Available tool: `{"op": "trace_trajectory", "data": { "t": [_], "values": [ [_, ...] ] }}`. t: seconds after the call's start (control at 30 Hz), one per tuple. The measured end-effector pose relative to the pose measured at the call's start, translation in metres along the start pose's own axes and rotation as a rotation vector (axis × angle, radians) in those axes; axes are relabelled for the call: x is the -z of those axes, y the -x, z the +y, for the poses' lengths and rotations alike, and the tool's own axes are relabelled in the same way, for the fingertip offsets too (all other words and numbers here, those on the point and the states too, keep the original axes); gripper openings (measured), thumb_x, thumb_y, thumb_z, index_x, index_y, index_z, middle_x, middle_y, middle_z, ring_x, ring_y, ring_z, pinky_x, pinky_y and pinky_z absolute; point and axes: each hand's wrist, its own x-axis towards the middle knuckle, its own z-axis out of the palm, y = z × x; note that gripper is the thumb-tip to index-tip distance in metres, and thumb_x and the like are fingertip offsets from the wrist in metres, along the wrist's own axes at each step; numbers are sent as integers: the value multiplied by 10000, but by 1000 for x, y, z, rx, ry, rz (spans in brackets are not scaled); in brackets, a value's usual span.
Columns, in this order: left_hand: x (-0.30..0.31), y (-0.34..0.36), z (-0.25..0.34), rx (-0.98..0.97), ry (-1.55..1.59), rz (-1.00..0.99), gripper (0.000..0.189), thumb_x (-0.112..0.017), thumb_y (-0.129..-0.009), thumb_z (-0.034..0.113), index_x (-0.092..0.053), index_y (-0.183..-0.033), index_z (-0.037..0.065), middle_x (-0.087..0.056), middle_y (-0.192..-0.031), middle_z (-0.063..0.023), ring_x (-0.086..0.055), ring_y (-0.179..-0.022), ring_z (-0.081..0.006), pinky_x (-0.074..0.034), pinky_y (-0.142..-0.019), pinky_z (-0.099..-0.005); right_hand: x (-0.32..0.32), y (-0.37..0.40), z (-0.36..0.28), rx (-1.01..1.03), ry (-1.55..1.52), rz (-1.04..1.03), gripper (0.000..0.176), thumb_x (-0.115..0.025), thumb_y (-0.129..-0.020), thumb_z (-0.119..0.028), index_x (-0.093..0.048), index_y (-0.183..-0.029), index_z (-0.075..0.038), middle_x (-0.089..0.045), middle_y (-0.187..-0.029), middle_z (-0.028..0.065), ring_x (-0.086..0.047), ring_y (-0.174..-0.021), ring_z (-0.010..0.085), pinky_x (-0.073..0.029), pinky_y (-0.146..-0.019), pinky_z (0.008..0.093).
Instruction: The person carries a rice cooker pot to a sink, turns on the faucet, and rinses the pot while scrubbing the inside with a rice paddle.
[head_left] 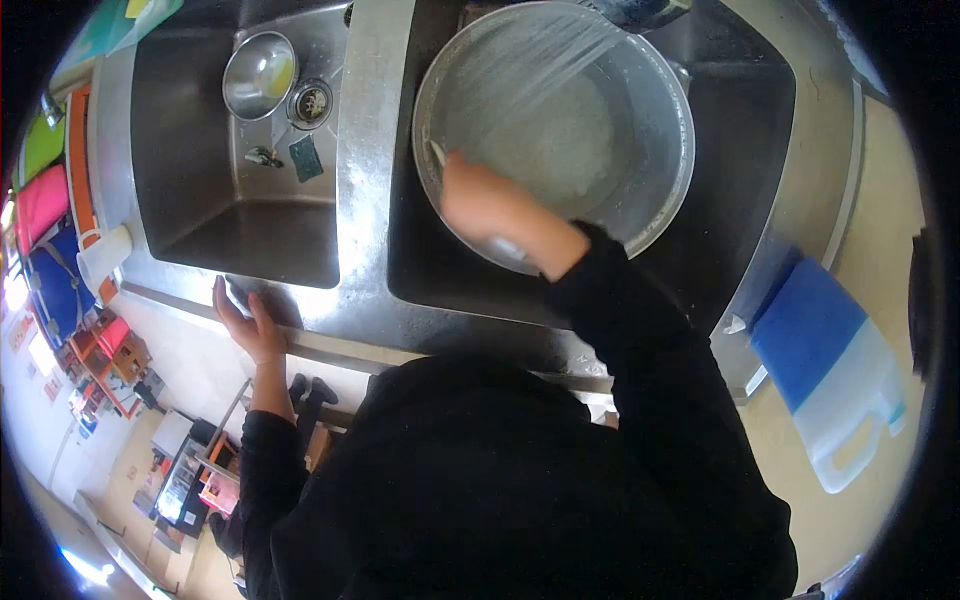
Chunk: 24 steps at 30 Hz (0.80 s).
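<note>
In the right sink stands a large round metal basin (680, 150), with water spraying into it from a dark faucet head (640, 12) at the top. My right hand (490, 205) is closed over the basin's left side, slightly blurred. A pale tip shows beyond its fingers and a whitish bit below the hand; what it holds I cannot make out. My left hand (250, 325) is at the front edge of the steel counter by the left sink, thumb and fingers apart.
The left sink (180, 180) contains a small metal bowl (260, 75) with yellowish liquid, a drain strainer (310, 103), a green scouring pad (306, 158) and a scrap of something dark. A white mug (105, 252) stands at left. A blue-and-white jug (830, 360) is at right.
</note>
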Motion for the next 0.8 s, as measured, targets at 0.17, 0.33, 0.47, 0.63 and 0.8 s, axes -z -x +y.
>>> {"op": "trace_trajectory", "data": {
  "t": [0.17,0.33,0.47,0.63,0.8],
  "values": [
    [3,1,0,12,6,-16,490,-500,-898,217,-377,-1319,-2,-397,-1314,-201,-385,-1221,-342,-284,-1035,-414,18,-5,4,13,5,-84,430,-483,-795,-90,-408,-1155,136,-618,-874,297,-617,-873,407,-471,-775,464],
    [4,3,6,19,-3,-33,497,-505,-896,232,-382,-1312,-11,-395,-1315,-204,-382,-1223,-340,-283,-1035,-421,14,7,-13,-120,-177,96,366,-478,-799,-82,-482,-1116,101,-620,-885,297,-610,-907,403,-469,-783,460],
    [3,2,-3,-13,-13,-13,499,-503,-901,255,-389,-1308,-11,-401,-1313,-202,-380,-1226,-337,-281,-1035,-422,-4,-48,36,136,172,-197,332,-484,-784,-61,-507,-1075,97,-627,-852,281,-627,-839,391,-485,-702,448],
    [0,3,-2,35,56,1,503,-507,-896,247,-387,-1308,-15,-413,-1306,-200,-377,-1228,-335,-276,-1037,-419,-7,-64,48,9,-37,-28,376,-561,-745,-44,-486,-1079,113,-636,-812,253,-645,-712,361,-494,-631,438],
    [0,1,-2,2,42,-11,496,-504,-899,235,-387,-1307,-20,-413,-1310,-196,-375,-1229,-333,-277,-1035,-419,15,-51,25,-61,-14,-174,297,-597,-719,-46,-525,-970,96,-631,-792,253,-647,-707,329,-496,-621,421]
  ]
}}
